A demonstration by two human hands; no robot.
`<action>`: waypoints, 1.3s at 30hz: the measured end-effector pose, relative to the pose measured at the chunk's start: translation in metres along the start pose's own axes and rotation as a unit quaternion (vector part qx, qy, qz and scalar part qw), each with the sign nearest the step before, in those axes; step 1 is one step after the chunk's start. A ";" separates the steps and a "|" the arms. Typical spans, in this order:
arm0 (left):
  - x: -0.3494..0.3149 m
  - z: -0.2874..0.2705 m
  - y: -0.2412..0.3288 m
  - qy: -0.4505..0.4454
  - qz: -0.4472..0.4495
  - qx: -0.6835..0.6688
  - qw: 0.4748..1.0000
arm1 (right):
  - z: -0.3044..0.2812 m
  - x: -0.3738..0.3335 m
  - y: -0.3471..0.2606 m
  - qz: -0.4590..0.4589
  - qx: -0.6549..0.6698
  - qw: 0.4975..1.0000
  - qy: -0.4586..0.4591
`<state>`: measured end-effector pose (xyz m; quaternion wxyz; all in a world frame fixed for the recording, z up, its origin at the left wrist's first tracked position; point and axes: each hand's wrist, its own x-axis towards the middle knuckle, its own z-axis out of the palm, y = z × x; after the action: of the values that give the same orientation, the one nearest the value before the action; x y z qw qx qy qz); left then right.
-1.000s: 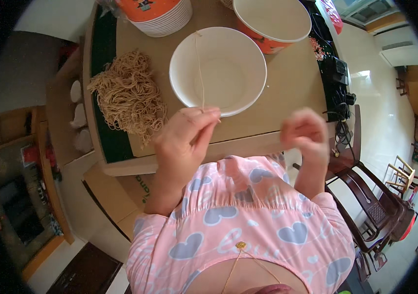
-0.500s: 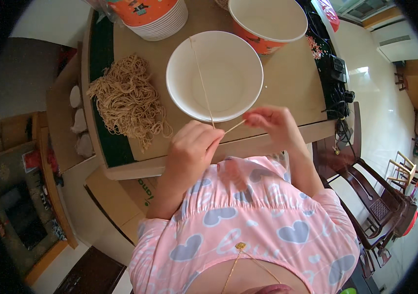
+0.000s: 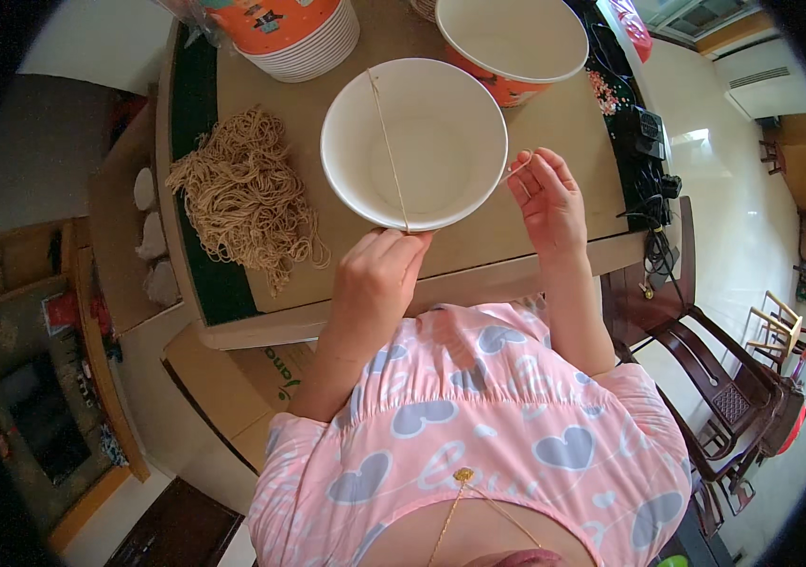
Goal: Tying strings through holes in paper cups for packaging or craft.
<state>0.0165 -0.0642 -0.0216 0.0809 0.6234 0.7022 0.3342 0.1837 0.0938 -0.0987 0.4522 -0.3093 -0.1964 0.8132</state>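
Note:
A white paper tub [image 3: 460,180] stands in front of me on the table. Across its mouth runs a thin beige string [image 3: 388,142], from the far left rim to the near rim. My left hand [image 3: 379,274] is closed at the near rim, pinching the string there. To the right of the tub, my right hand [image 3: 551,203] is raised with the string's other end between thumb and fingers. Part of the string along the tub's right side is hard to make out. A loose heap of beige string [image 3: 247,194] lies left of the tub.
Behind stand a stack of orange-printed paper tubs [image 3: 304,42] and another single tub [image 3: 516,42]. Black cables and an adapter [image 3: 647,132] line the table's right edge, near small pink bits [image 3: 603,93]. A dark wooden chair [image 3: 705,369] stands at the right.
My right hand has moved up and right, away from my left, carrying the string end to the tub's right side. My left hand has shifted slightly up against the near rim.

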 end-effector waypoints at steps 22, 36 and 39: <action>0.005 -0.018 0.022 0.029 -0.211 -0.479 0.852 | 0.063 -0.077 -0.007 -0.192 -0.462 0.794 -0.345; 0.000 -0.021 -0.003 0.159 -0.133 -0.267 0.941 | 0.045 -0.065 0.001 -0.084 -0.297 0.935 -0.177; -0.007 -0.017 -0.004 0.132 -0.166 -0.260 0.942 | 0.043 -0.068 0.007 -0.106 -0.381 0.896 -0.205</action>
<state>0.0058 -0.0767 -0.0132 0.2009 0.4055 0.6885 0.5667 0.1777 0.0308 -0.0496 0.3330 -0.2620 -0.6106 0.6691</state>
